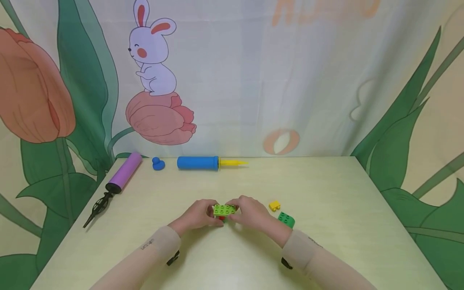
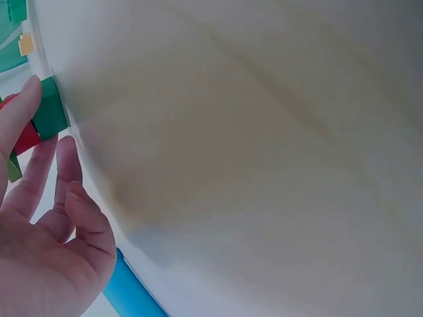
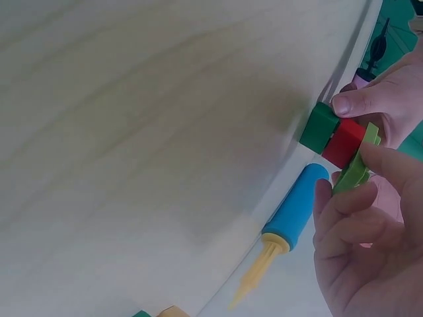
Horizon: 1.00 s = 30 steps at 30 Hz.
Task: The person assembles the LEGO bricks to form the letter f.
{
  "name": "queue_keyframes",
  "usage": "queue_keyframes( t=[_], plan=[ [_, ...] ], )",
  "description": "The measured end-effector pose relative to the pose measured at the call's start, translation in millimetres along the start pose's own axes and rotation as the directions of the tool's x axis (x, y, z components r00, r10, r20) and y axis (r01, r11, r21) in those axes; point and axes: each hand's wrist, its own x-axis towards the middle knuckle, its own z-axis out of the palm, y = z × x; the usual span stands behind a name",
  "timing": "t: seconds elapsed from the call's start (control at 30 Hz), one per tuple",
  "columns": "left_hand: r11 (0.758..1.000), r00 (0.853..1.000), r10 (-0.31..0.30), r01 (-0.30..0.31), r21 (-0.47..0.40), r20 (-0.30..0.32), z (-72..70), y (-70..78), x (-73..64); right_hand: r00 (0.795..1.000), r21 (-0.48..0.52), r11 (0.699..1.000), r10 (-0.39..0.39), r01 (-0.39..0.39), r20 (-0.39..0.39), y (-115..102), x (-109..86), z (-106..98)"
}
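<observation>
A three-part brick stack stands over the middle of the table (image 1: 232,257), between the person's hands: a lime-green plate (image 1: 224,210) on top, a red brick (image 3: 344,142) beneath it, and a dark green brick (image 3: 320,128) lowest. Whether the lowest brick touches the tabletop I cannot tell from here. The left hand (image 1: 198,214) grips the red and dark green bricks, thumb lying across their sides; the right hand (image 1: 251,212) pinches the lime-green plate by its edges. Just beyond the right hand lie a small yellow brick (image 1: 274,206) and, near it, a green brick with a rounded side (image 1: 286,219). Along the far edge rest a blue pump (image 1: 197,163) with a yellow nozzle (image 1: 233,162) and a small blue toy (image 1: 158,164); a purple pump (image 1: 125,172) with a black nozzle (image 1: 99,208) lies slantwise at the left. Behind hangs a curtain (image 1: 232,80) printed with a rabbit and tulips.
</observation>
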Motion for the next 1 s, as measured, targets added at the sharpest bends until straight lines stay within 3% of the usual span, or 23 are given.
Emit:
queue_keyframes(
  t=[0.6,0.73,1.0],
  plan=[
    [1.0,0.999,0.025,-0.025,0.001,-0.033,-2.8,2.5,-2.4,1.0,-0.006,1.0,0.002,-0.002,0.014,3,-0.2,0],
    [1.0,0.999,0.019,-0.019,0.007,-0.032,-2.8,1.8,-1.5,0.999,0.015,0.999,0.032,-0.033,0.018,6,-1.8,-4],
    [0.999,0.999,-0.054,0.054,-0.004,-0.004,-0.7,0.8,-0.6,0.992,0.001,0.998,0.062,-0.062,-0.11,21,-22.5,-35]
  ],
)
